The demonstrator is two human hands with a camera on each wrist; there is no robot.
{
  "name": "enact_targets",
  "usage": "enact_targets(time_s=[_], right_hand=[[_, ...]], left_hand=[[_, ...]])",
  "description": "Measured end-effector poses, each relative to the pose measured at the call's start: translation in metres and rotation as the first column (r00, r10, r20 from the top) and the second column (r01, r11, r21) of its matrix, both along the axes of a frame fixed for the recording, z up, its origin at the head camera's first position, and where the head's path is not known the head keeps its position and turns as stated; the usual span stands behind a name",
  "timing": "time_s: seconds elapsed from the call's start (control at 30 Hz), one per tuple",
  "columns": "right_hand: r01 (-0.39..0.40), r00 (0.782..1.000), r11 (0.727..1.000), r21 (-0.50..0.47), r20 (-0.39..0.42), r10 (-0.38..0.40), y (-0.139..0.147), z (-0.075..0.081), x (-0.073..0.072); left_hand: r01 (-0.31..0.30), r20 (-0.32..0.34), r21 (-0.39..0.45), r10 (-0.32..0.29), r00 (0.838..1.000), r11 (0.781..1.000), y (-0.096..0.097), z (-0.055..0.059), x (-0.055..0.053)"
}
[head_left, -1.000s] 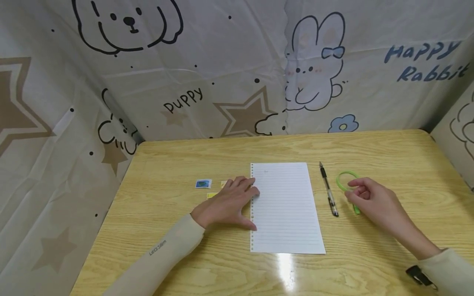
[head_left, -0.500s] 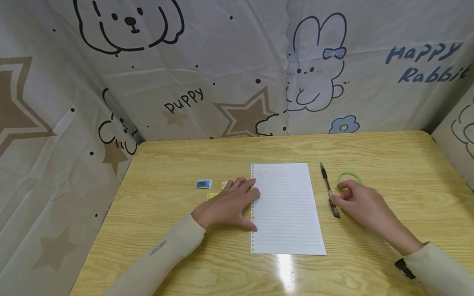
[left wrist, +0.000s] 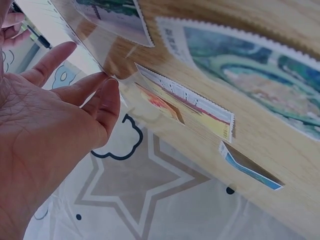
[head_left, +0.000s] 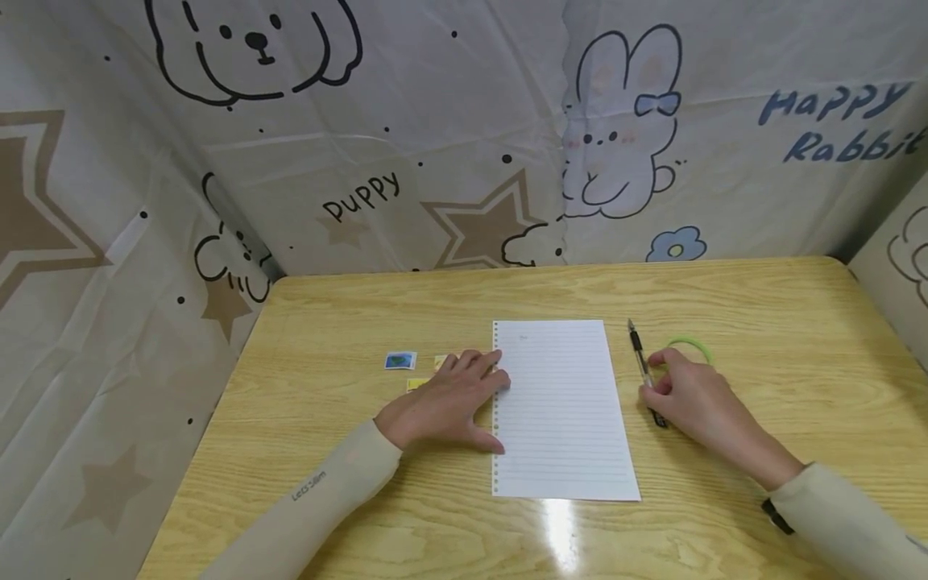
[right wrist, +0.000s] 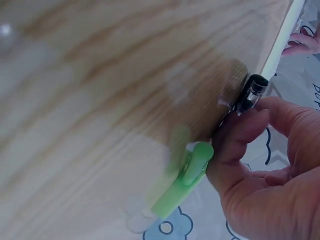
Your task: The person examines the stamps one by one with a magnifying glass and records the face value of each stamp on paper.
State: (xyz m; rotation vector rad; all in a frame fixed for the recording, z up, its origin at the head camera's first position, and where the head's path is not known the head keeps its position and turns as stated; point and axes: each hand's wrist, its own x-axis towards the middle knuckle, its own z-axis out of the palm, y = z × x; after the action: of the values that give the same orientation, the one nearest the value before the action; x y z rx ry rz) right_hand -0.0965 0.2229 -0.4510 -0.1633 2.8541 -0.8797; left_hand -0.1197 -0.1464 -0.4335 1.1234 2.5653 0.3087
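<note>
My left hand [head_left: 453, 399] lies with spread, extended fingers on the left, hole-punched edge of a lined sheet of paper [head_left: 561, 411]. Faint small writing shows near the sheet's top left. Over on the right, my right hand [head_left: 692, 399] pinches a black-and-clear pen [head_left: 637, 342] between thumb and fingers, while the pen lies along the table. Its black end [right wrist: 257, 82] pokes out past the fingers in the right wrist view. Just behind that hand is a green ring [head_left: 692, 345] with a short handle [right wrist: 182, 180], like a magnifying glass, partly hidden.
Several postage stamps lie left of the paper, among them a blue one [head_left: 400, 360] and a yellow one [head_left: 416, 384] partly under my left hand. The wooden table [head_left: 326, 314] meets a printed cloth backdrop [head_left: 464, 121] at its far edge.
My right hand has moved left from the green ring's handle to the pen, and its fingers have closed about it. The left hand stays on the paper.
</note>
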Motion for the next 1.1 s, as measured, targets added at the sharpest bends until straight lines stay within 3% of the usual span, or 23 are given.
enact_targets(time_s=[0.23, 0.57, 0.7, 0.93, 1.1], right_hand=[[-0.010, 1.000, 0.994, -0.107, 0.021, 0.012, 0.001, 0.001, 0.000], [-0.052, 0.990, 0.952, -0.300, -0.138, 0.011, 0.000, 0.014, 0.002], [-0.026, 0.991, 0.920, -0.391, -0.128, -0.027, -0.003, 0.019, 0.003], [-0.062, 0.992, 0.856, -0.513, -0.127, -0.004, -0.005, 0.022, 0.003], [-0.031, 0.995, 0.804, -0.594, -0.094, -0.031, -0.007, 0.026, 0.001]], left_hand=[[-0.004, 0.014, -0.007, 0.004, 1.000, 1.000, 0.000, 0.000, 0.000], [-0.005, 0.014, -0.004, 0.005, 1.000, 1.000, -0.001, 0.001, 0.002], [0.002, 0.007, -0.006, -0.002, 1.000, 1.000, -0.002, 0.000, 0.002], [0.008, -0.007, -0.012, -0.008, 1.000, 1.000, -0.002, -0.001, 0.001], [0.008, -0.005, -0.004, -0.008, 1.000, 1.000, -0.002, 0.000, 0.001]])
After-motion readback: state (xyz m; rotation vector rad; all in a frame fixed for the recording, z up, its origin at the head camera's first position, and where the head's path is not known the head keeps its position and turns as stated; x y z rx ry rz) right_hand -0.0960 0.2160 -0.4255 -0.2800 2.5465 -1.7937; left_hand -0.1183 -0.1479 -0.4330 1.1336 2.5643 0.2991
